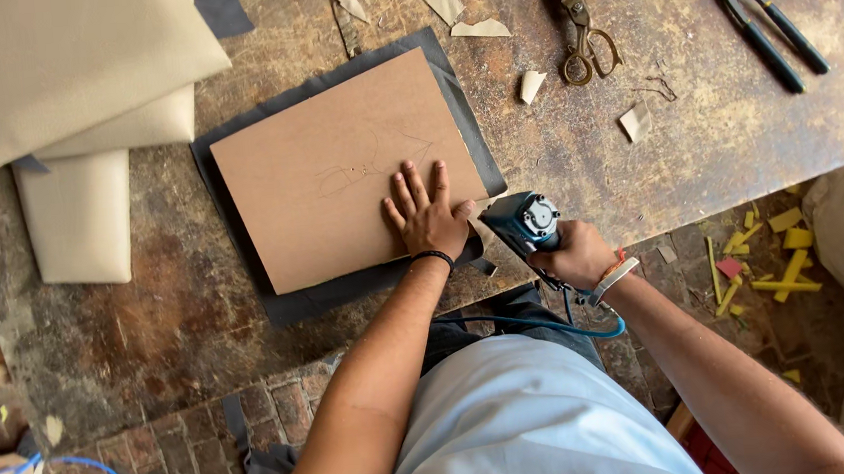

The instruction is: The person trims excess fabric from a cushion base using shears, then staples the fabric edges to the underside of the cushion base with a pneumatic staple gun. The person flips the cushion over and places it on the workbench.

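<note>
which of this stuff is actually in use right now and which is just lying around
In use:
left hand flat on brown board
dark sheet under the board
right hand in a grip on blue stapler tool with hose

Lying about:
scissors
pliers
beige cushions
paper scraps
yellow foam bits

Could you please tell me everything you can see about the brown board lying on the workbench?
The brown board is a flat rectangular sheet, like hardboard or stiff card, with faint pencil lines near its middle. It lies turned at a slant on a slightly larger dark sheet, whose edges show around it. The left hand presses flat on its lower right part, fingers spread. The right hand holds a blue power tool just off that corner; whether it touches is unclear.
</note>
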